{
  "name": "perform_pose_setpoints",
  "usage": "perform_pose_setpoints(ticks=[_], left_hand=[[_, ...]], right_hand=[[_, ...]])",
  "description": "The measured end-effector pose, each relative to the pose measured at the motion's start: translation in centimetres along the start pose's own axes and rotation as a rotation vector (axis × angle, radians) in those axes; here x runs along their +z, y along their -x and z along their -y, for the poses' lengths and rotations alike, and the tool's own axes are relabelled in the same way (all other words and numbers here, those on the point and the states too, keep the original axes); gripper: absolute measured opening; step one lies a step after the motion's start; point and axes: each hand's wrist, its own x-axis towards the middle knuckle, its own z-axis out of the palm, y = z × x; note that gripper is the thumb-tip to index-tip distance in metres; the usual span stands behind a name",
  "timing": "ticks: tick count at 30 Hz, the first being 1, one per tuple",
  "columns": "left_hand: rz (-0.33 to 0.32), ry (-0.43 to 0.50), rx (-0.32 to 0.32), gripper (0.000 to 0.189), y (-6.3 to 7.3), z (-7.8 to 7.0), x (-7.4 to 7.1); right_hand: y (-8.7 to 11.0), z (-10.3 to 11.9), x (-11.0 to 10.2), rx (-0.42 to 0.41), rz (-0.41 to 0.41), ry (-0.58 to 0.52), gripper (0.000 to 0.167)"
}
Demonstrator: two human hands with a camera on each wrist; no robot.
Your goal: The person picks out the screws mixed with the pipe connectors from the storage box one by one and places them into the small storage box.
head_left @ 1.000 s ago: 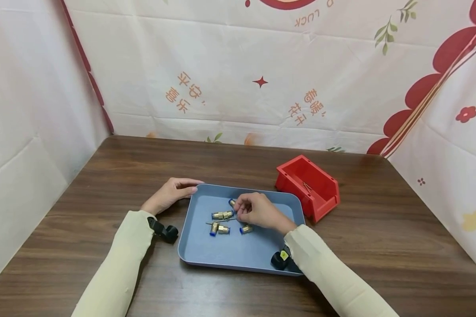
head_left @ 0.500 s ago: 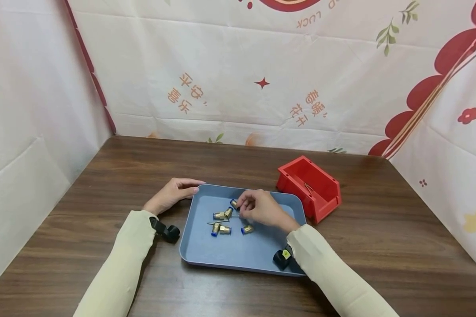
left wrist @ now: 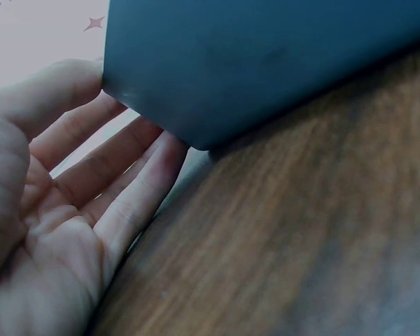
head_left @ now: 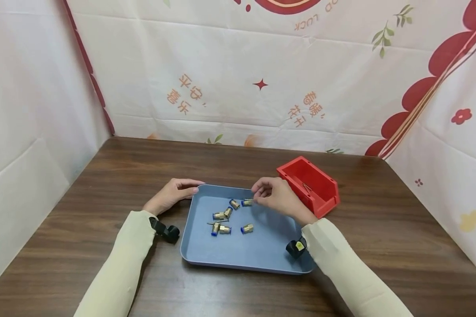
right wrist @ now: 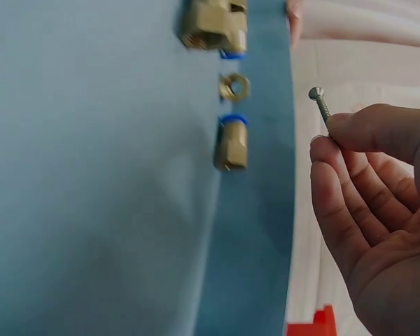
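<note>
My right hand [head_left: 277, 195] pinches a screw [right wrist: 322, 105] between thumb and fingertips, its head pointing away from the hand. It is over the back right part of the blue-grey tray [head_left: 210, 253]. Brass fittings with blue collars lie in the tray, among them a fitting [head_left: 247, 228] near the middle and a fitting [head_left: 234, 204] near the back wall. A loose screw [head_left: 223, 220] lies among the grouped fittings. My left hand [head_left: 172, 193] touches the tray's back left corner with fairly straight fingers; in the left wrist view thumb and fingertips meet its outer wall.
Behind the tray on the right stands a red bin [head_left: 289, 176] with a few screws [head_left: 307, 187] in it. The wooden table [head_left: 143, 154] ends at a printed cloth [head_left: 230, 101]. A brass nut [right wrist: 235, 87] shows beside the fittings in the right wrist view.
My right hand has lifted the screw from among the fittings and moved right and back, toward the red bin. A fitting near the back wall is now uncovered. The left hand has stayed put.
</note>
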Motion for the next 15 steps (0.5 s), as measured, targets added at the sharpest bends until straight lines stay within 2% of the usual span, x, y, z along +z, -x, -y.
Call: perform_pose_setpoints(ticks=[11, 15], left_hand=[[0.004, 0.003, 0.003, 0.041, 0.2, -0.1, 0.0], [0.008, 0.011, 0.007, 0.04, 0.1, -0.1, 0.2]], right_hand=[[0.8, -0.4, -2.8, 0.013, -0.077, 0.042, 0.023], [1.2, -0.8, -3.9, 0.041, -0.109, 0.043, 0.022]])
